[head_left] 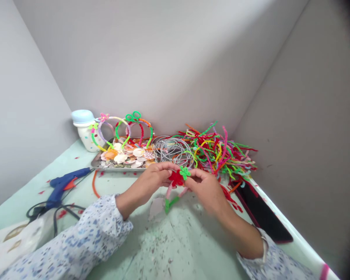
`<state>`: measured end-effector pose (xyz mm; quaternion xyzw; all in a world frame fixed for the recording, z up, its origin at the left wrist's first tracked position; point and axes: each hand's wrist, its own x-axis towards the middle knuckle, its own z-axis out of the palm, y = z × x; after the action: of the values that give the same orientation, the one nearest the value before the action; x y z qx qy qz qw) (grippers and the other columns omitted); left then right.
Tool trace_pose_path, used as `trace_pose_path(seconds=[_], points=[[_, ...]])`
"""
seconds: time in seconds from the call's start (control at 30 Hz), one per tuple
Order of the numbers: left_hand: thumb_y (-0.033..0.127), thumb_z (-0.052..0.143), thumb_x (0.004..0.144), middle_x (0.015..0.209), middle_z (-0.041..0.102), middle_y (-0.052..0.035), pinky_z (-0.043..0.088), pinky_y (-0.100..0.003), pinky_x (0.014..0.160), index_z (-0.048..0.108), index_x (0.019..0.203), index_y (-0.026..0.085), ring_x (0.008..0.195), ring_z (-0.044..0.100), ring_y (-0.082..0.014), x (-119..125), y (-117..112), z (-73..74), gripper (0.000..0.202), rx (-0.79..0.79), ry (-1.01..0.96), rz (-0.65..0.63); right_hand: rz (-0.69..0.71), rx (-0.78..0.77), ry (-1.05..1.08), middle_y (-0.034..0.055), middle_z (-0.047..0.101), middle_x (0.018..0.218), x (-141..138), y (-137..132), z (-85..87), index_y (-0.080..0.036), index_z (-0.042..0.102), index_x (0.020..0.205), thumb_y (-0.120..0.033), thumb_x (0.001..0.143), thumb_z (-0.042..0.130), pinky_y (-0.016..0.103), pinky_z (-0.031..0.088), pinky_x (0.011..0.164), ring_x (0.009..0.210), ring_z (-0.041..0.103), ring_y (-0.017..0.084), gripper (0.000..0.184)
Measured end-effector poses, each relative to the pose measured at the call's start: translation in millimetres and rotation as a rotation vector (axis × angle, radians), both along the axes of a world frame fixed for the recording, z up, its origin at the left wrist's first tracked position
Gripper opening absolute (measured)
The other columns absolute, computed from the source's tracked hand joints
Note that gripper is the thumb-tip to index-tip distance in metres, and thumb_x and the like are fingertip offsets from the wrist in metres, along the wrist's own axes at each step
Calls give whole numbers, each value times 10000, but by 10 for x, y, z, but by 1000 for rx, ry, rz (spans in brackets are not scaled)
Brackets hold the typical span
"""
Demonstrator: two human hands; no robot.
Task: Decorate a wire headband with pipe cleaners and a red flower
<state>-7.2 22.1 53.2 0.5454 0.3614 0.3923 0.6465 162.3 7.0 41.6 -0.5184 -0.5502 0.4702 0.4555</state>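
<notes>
Both my hands meet above the pale green table and hold a small pipe-cleaner piece: a red fuzzy shape with a green looped flower on top. My left hand pinches its left side. My right hand grips its right side near the green flower. Pink and green pipe-cleaner ends hang down below my fingers to the table.
A metal tray of seashells stands behind, with wrapped colourful headbands propped on it. Bare wire hoops and a pile of loose pipe cleaners lie at the right. A blue glue gun and cord lie left, beside a lidded jar.
</notes>
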Motion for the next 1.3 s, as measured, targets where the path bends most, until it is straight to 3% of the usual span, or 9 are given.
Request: trace_pose_path(seconds=[0.27,0.53,0.83,1.1,1.3], points=[[118,530,765,856,695,-89,515,-377,782,626,976,130,741,653,-166,-23,41,-1,232,-135,-100,-31,-22,-43,32,-40,591,585,1,-1,32,-169,642,726,-188,664,576,213,371,448,510,498,106,93],[215,634,782,806,699,-38,513,-256,636,632,939,174,648,643,-118,45,45,-95,162,-71,-36,3,61,-51,187,-17,638,677,10,66,-154,-174,671,806,-257,710,609,226,407,489,533,539,107,142],[294,577,834,663,683,0,423,-165,424,600,1079,190,515,626,-106,125,33,-224,266,-19,-30,105,-4,19,136,-6,654,676,-15,50,-152,-177,690,865,-248,711,596,228,407,460,553,577,132,194],[334,591,823,542,626,23,388,-158,380,606,1032,158,449,576,-99,164,-2,-252,273,27,-26,152,-45,12,125,-14,632,650,-32,41,-163,-173,679,798,-215,694,588,213,378,440,520,516,110,144],[318,585,826,545,629,18,404,-167,383,605,965,160,448,583,-107,184,-27,-268,212,69,-16,174,32,-90,264,2,624,661,-30,51,-150,-155,633,747,-221,690,619,207,362,459,535,524,103,88]])
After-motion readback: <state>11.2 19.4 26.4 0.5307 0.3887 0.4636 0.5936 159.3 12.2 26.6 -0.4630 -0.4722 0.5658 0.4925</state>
